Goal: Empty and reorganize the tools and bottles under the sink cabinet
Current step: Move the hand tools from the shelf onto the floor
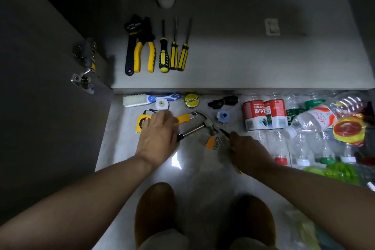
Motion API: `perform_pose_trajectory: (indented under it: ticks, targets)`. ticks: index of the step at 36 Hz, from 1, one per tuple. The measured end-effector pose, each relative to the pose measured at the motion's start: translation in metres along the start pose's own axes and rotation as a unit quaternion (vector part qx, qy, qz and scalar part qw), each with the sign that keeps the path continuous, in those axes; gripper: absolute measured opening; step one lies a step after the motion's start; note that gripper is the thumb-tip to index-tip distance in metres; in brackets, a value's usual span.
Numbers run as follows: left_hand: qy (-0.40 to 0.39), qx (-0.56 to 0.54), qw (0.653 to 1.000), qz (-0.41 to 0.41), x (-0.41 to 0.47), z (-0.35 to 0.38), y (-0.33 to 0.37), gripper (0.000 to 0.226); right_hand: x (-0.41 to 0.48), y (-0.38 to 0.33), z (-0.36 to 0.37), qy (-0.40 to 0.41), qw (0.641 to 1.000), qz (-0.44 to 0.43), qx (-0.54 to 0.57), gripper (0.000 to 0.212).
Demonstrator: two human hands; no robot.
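1. Head view: left grip [157, 136], centre frame, fingers bent over a yellow-handled tool [183, 117] beside the tape measure [141, 124]; cannot tell whether it is clamped.
2. Right grip [247, 152], right of centre, closed round a dark pointed tool [223, 131].
3. Hammer [192, 130] and hex key set [211, 141] lie on the floor [198, 168] between the grips.
4. Cabinet floor [243, 57], upper centre: wrench [129, 46], pliers [145, 53], three screwdrivers [174, 53] in a row.
5. Plastic bottles [255, 115] lie on the floor, right of frame.
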State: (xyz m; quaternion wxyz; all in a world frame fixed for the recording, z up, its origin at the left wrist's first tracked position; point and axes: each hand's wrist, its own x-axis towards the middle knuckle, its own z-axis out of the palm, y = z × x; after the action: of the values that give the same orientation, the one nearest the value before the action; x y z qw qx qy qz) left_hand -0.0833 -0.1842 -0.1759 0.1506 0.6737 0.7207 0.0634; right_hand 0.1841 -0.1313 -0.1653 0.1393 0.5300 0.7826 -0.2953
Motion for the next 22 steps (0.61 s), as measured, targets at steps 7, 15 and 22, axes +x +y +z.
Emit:
perform_pose_trajectory:
  ticks: [7, 15, 22]
  targets:
    - [0.218, -0.081, 0.969, -0.078, 0.051, -0.056, -0.012, 0.021, 0.047, -0.050, -0.074, 0.149, 0.970, -0.163, 0.105, 0.003]
    - [0.180, -0.182, 0.928, -0.272, 0.124, -0.102, -0.041, 0.061, 0.119, -0.102, -0.120, 0.179, 0.960, -0.189, 0.099, 0.049]
    - [0.132, -0.166, 0.911, -0.354, 0.162, -0.111, -0.052, 0.048, 0.140, -0.117, -0.122, 0.197, 0.963, -0.181, 0.039, 0.030]
